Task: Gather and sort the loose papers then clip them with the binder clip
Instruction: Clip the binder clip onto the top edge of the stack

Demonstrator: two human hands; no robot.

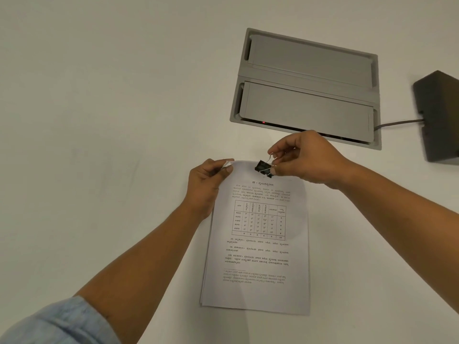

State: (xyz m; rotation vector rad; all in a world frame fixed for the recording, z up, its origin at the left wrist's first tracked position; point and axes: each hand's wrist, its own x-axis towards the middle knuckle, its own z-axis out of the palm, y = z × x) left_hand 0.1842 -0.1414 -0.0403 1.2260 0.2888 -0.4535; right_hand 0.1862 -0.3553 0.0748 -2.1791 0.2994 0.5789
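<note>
Several white printed sheets lie squared into one stack of papers (258,244) on the pale surface (99,120), text facing up, with a table of figures in the upper half of the top page. At the far edge of that stack I see the small black metal binder clip (263,168) with its silver wire handles raised, sitting at or over the top margin; I cannot tell whether its mouth has bitten onto the sheets. My right hand (305,157) is closed on the binder clip, thumb and fingers pinching the wire handles together. My left hand (208,182) is closed on the stack's far left corner, pinching it between thumb and fingers so the corner curls up slightly from the surface. A light blue rolled sleeve (62,321) shows at the lower left on the left arm. Beyond the hands, a grey rectangular cable hatch with two flap lids (308,85) is set into the surface. To its right sits a dark boxy device (439,115) with a grey cable (397,122) running towards the hatch.
</note>
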